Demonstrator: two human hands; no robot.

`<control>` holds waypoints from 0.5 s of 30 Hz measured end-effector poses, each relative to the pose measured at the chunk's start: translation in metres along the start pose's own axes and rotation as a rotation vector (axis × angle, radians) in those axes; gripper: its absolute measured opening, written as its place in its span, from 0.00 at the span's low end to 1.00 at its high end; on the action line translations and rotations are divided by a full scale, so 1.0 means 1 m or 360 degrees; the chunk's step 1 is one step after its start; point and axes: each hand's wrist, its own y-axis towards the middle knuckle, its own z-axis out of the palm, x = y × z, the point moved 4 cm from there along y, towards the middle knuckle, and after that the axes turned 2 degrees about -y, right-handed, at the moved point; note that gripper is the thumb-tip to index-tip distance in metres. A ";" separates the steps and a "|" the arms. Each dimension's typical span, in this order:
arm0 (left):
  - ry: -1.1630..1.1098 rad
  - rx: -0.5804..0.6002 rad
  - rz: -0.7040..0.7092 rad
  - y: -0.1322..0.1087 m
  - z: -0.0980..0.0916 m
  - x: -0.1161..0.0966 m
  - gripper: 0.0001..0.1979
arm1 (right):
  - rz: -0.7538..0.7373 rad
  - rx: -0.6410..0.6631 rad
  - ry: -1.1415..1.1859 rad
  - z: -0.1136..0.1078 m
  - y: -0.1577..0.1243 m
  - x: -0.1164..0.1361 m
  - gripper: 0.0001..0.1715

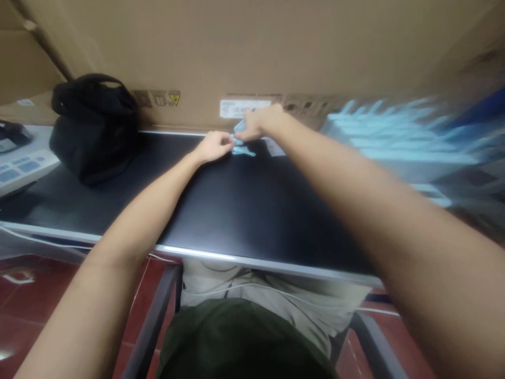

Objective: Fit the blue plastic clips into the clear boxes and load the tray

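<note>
1. One bag [94, 131] stands left on the table [244, 210]; one carton [315, 52] blocks the far edge; a blurred blue stack [394, 139], uncountable from here, sits right.
2. Two hands meet near the carton: right hand [256, 125] pinching a blue part [240, 126], left hand [215, 146] fingertips together, grip unclear to me.
3. One blue strip [244, 151] lies just below.

A slim light-blue strip [243, 151] is lying on the black tabletop [236, 210], its narrow tail pointing between three and four o'clock and ending in a rounded tip. At its twelve o'clock, a flat light-blue piece [239, 126] is slanting in the right hand [260, 123], its lower part hiding behind the fingers. A smaller light-blue bit [236, 140] is showing beside the left hand [215, 146], its outline blurring.
</note>
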 end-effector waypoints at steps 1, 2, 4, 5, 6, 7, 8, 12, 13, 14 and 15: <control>0.0071 -0.0013 0.0001 0.000 0.000 0.000 0.10 | 0.0014 0.0044 -0.0052 0.002 0.002 0.004 0.49; 0.0144 -0.0026 -0.0005 0.000 -0.001 0.000 0.10 | 0.0025 0.0075 -0.0091 0.001 0.003 0.009 0.49; 0.0301 -0.0060 -0.0045 -0.002 -0.004 -0.002 0.09 | 0.0049 0.0110 -0.0122 -0.004 0.000 0.022 0.51; 0.0375 -0.0078 -0.0080 -0.004 -0.005 -0.003 0.09 | 0.0071 0.0132 -0.0129 -0.007 -0.003 0.028 0.51; 0.0439 -0.0092 -0.0118 -0.006 -0.006 -0.004 0.09 | 0.0096 0.0157 -0.0135 -0.011 -0.007 0.034 0.52; 0.0491 -0.0102 -0.0154 -0.008 -0.008 -0.006 0.09 | 0.0121 0.0177 -0.0141 -0.016 -0.011 0.038 0.52; 0.0528 -0.0111 -0.0182 -0.010 -0.009 -0.008 0.09 | 0.0141 0.0186 -0.0145 -0.021 -0.015 0.042 0.52; 0.0597 -0.0147 -0.0167 -0.016 -0.011 -0.017 0.14 | 0.0154 0.0155 -0.0135 -0.044 -0.028 0.037 0.50; 0.0605 -0.0153 -0.0137 -0.016 -0.011 -0.020 0.15 | 0.0140 0.0206 -0.0146 -0.049 -0.031 0.030 0.50; 0.0610 -0.0154 -0.0102 -0.017 -0.011 -0.022 0.16 | 0.0119 0.0296 -0.0171 -0.053 -0.034 0.022 0.50; 0.0614 -0.0150 -0.0066 -0.017 -0.011 -0.023 0.17 | 0.0094 0.0398 -0.0205 -0.056 -0.038 0.011 0.49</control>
